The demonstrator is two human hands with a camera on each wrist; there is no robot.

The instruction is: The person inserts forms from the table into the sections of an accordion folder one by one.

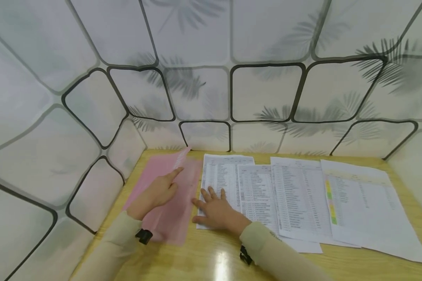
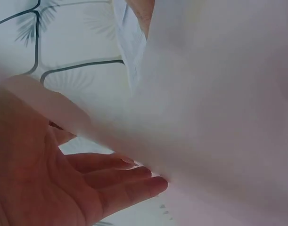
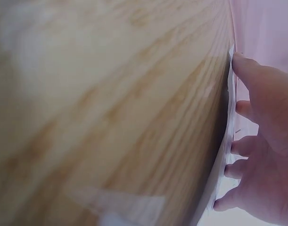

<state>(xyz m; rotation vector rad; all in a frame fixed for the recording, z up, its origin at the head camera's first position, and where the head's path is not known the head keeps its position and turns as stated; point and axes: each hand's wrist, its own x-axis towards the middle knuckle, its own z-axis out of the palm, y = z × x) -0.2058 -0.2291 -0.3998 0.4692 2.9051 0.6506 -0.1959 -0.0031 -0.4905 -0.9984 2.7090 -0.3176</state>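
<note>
A pink translucent folder (image 1: 176, 222) lies on the left of the table, its cover partly lifted. My left hand (image 1: 160, 191) reaches over it, index finger extended against the raised cover. In the left wrist view, nearly straight fingers touch the edge of the cloudy plastic cover (image 2: 219, 94). Just right of the folder, my right hand (image 1: 216, 210) rests with spread fingers on the lower left of a printed sheet (image 1: 219, 171). The right wrist view shows the thumb and fingertips along that sheet's edge.
Further right, overlapping printed sheets include a second (image 1: 256, 191), a third (image 1: 299, 195) and a rightmost one (image 1: 369, 222) with yellow and green marks. The wooden table (image 1: 197, 257) meets a patterned wall (image 1: 267, 93) at the back and left.
</note>
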